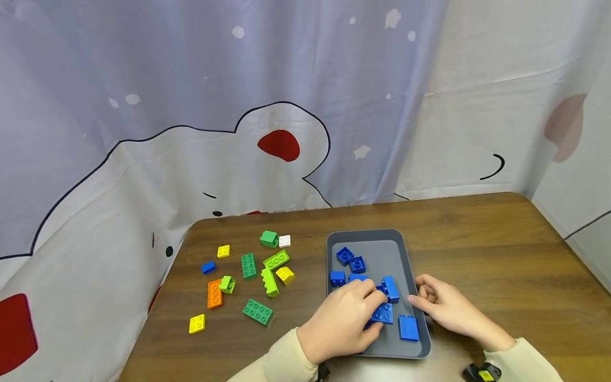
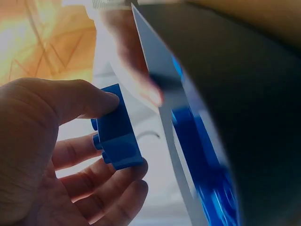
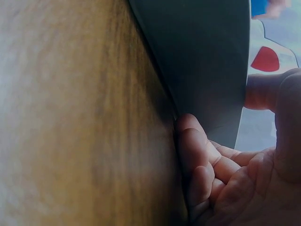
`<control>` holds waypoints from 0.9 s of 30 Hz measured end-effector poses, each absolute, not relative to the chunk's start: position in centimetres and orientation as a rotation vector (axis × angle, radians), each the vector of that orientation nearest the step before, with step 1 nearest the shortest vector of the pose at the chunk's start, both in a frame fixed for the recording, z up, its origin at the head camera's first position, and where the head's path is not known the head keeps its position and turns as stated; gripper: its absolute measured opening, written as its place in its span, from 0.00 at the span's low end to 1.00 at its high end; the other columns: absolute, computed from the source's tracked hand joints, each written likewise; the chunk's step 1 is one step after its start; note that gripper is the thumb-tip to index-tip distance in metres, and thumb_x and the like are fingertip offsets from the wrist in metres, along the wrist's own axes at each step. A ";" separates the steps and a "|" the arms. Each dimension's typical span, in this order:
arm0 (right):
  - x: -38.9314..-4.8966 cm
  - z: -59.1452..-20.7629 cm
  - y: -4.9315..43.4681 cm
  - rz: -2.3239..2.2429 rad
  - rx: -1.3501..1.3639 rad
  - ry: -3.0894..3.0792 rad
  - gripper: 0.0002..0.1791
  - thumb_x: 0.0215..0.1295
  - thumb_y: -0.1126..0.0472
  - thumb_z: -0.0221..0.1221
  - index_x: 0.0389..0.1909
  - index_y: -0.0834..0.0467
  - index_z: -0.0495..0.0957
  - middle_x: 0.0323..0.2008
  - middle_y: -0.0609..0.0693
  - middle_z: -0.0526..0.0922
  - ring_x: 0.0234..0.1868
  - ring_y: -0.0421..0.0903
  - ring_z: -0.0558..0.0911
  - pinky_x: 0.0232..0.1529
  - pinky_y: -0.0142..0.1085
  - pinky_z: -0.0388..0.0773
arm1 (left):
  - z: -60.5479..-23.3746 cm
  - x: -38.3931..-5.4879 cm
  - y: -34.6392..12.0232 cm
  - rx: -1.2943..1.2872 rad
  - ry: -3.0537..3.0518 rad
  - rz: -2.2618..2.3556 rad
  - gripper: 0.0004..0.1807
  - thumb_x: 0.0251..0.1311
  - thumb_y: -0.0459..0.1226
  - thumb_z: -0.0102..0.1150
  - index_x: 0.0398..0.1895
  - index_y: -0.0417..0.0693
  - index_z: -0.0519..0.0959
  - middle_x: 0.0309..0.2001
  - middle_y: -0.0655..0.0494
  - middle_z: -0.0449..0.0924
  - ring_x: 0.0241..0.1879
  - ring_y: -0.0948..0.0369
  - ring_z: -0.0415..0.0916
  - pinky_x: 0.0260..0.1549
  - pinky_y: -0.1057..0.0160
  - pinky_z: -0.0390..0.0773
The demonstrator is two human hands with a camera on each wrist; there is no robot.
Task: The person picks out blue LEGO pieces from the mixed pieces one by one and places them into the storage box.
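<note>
My left hand [image 1: 343, 321] is over the near half of a grey tray [image 1: 382, 257]. It pinches a blue toy brick [image 2: 117, 129] between thumb and fingertips, as the left wrist view shows; in the head view the hand mostly covers that brick. Around the hand, several more blue bricks [image 1: 390, 289] lie in the tray, some standing on their sides. At the tray's right wall, my right hand [image 1: 446, 305] grips the edge, thumb at the rim and curled fingers [image 3: 193, 146] against the outside, close to the tabletop.
Left of the tray, loose bricks are scattered on the wooden table [image 1: 477, 239]: green [image 1: 258, 312], orange [image 1: 215, 294], yellow [image 1: 197, 323], white [image 1: 285, 241] and a small blue brick [image 1: 208, 268]. A patterned curtain [image 1: 191, 175] hangs behind the table's far edge.
</note>
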State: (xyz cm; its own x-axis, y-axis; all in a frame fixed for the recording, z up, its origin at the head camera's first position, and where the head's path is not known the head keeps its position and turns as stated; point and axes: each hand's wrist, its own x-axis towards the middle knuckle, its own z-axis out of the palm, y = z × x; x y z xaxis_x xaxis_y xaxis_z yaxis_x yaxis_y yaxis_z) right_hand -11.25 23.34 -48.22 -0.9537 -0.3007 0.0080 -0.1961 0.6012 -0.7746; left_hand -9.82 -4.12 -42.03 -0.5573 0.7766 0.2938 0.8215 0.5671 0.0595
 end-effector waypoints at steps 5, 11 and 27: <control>-11.1 -48.3 23.4 -1.280 -0.420 2.699 0.18 0.71 0.54 0.64 0.52 0.63 0.76 0.25 0.42 0.72 0.23 0.32 0.69 0.28 0.29 0.67 | -41.8 -9.3 -2.7 -1.367 -2.556 -0.272 0.18 0.61 0.49 0.68 0.51 0.55 0.81 0.43 0.63 0.76 0.38 0.69 0.72 0.43 0.73 0.78; -11.2 -48.2 23.4 -1.287 -0.418 2.697 0.19 0.71 0.54 0.64 0.52 0.64 0.76 0.25 0.42 0.72 0.23 0.32 0.68 0.27 0.29 0.67 | -41.8 -8.9 -2.3 -1.381 -2.556 -0.246 0.18 0.62 0.51 0.68 0.51 0.55 0.81 0.42 0.64 0.76 0.37 0.70 0.71 0.43 0.72 0.78; -11.3 -48.1 23.4 -1.288 -0.420 2.699 0.19 0.71 0.55 0.64 0.52 0.64 0.76 0.25 0.41 0.72 0.23 0.32 0.69 0.27 0.29 0.67 | -41.8 -9.0 -2.4 -1.391 -2.570 -0.255 0.19 0.63 0.51 0.68 0.52 0.55 0.81 0.44 0.64 0.78 0.38 0.70 0.72 0.44 0.73 0.79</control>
